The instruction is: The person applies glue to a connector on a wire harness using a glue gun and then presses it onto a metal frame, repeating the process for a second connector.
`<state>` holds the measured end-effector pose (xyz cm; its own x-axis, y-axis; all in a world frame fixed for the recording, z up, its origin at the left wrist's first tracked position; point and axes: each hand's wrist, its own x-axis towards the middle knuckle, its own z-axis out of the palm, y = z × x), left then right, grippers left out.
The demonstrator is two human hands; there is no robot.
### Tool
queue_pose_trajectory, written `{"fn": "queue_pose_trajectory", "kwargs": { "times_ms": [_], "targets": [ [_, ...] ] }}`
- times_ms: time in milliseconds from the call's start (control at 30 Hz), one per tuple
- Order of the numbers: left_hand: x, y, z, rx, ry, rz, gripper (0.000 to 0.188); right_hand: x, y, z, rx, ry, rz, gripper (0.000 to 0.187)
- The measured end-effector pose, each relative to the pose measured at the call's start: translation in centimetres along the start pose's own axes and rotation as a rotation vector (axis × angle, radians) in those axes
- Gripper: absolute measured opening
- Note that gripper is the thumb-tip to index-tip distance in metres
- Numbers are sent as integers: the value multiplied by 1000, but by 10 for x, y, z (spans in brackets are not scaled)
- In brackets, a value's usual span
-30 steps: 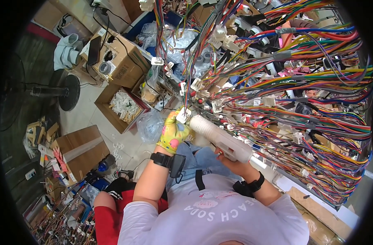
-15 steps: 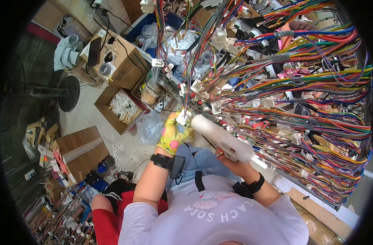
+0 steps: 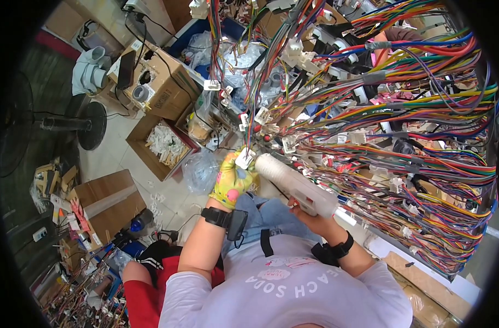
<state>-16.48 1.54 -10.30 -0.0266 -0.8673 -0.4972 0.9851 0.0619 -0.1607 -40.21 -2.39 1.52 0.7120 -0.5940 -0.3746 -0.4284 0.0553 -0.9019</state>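
Brown cardboard box (image 3: 163,85): dark stamped print on its side, small and indistinct. Left hand (image 3: 232,180), gloved in yellow patterned fabric: pinching a white rectangular plastic connector (image 3: 245,159) at the fingertips; multicoloured wires (image 3: 250,134) rise from it. Pale lilac cloth shirt (image 3: 285,273): printed lettering across the front. Translucent white cylindrical plastic tool (image 3: 298,186): ribbed end just right of the connector, contact unclear; long axis slanting down rightward. Bare right hand (image 3: 314,221): grasping the tool's rear.
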Motion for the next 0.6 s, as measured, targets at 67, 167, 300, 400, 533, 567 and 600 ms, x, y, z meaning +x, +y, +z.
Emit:
{"fn": "queue_pose_trajectory", "kwargs": {
  "times_ms": [67,167,300,400,533,567,600],
  "targets": [
    [1,0,-2,21,4,3,33,0,3,-2,-76,-23,31,41],
    [1,1,-5,61,-18,8,33,1,-1,-1,-31,-3,31,41],
    [0,-4,5,32,41,30,32,-1,-2,-2,-11,-10,14,42],
    [3,6,-18,-1,-158,-58,41,2,-9,1,-15,-5,31,42],
    [5,6,-20,-10,-117,-44,40,0,-4,1,2,2,35,42],
    [6,6,-20,-20,-126,-51,39,1,-4,1,42,-5,53,42],
    [7,6,-20,-31,-135,-58,38,2,-5,0,40,-6,52,42]
  ]
}}
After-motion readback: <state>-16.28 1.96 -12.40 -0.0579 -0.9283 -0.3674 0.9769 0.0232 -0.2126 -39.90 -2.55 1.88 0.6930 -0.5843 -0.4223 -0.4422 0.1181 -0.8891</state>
